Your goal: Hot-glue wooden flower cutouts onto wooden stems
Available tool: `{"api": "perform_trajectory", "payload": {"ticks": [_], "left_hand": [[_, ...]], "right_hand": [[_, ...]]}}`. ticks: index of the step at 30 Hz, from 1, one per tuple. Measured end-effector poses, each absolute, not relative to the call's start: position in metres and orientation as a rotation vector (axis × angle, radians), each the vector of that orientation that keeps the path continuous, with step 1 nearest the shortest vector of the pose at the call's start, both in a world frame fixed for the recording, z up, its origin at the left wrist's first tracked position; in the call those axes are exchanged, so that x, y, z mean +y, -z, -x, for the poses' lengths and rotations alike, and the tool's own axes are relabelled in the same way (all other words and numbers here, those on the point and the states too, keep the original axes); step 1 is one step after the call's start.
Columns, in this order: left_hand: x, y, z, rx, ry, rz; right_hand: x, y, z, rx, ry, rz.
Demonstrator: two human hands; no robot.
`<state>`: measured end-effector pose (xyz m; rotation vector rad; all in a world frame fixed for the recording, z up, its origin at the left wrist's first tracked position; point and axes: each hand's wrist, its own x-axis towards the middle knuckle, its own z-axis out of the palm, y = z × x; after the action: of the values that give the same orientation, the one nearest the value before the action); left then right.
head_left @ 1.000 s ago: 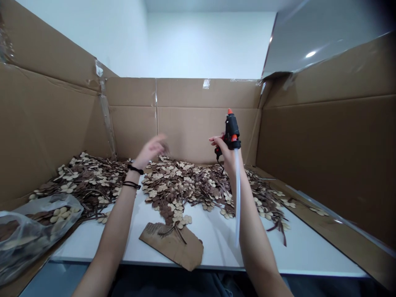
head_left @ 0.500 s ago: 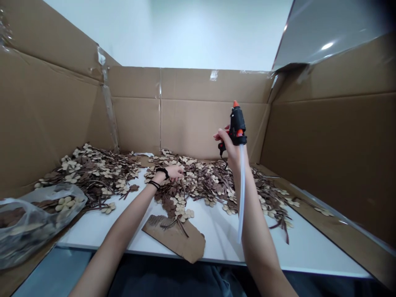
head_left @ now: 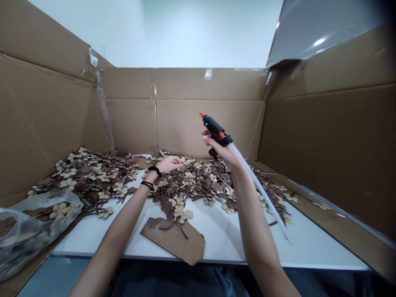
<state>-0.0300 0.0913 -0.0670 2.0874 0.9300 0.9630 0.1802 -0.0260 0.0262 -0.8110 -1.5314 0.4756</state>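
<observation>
My right hand [head_left: 221, 149] grips a black and orange hot glue gun [head_left: 215, 128], raised above the pile with its nozzle toward the upper left. A long clear glue stick [head_left: 260, 187] sticks out of its back end. Over the heap of cream and brown flower-shaped cutouts [head_left: 198, 181], my left hand [head_left: 170, 163] has its fingers drawn together in a pinch; whatever may be between the fingertips is too small to make out. Nearer to me, a scrap of brown cardboard [head_left: 182, 245] lies on the white table [head_left: 216, 243], with a few cutouts and thin brown strips across its far edge.
Another heap of cutouts [head_left: 93, 175] covers the left side. A clear plastic bag [head_left: 34, 231] holding more cutouts stands at the front left. Tall cardboard walls close in the table at the left [head_left: 46, 111], the back [head_left: 201, 123] and the right [head_left: 331, 136].
The glue gun has tipped from upright to a leftward slant, and my right hand has moved left. My left hand has risen slightly from the pile, its fingers drawn together.
</observation>
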Motion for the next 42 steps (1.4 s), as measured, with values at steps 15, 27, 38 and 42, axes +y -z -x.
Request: {"api": "perform_trajectory", "payload": {"ticks": [15, 27, 38, 42], "left_hand": [[0.004, -0.015, 0.019, 0.647, -1.537, -1.460], [-0.035, -0.034, 0.021, 0.554, -1.437, -1.514], [-0.042, -0.035, 0.017, 0.628, -1.485, -1.560], [-0.037, -0.032, 0.017, 0.647, -1.502, -1.598]], "right_hand": [[-0.024, -0.020, -0.187, -1.833, -0.716, 0.733], [-0.017, -0.016, -0.185, -1.641, -0.679, 0.689], [-0.018, -0.019, -0.187, -1.667, -0.680, 0.690], [-0.016, -0.018, -0.187, -1.673, -0.648, 0.710]]}}
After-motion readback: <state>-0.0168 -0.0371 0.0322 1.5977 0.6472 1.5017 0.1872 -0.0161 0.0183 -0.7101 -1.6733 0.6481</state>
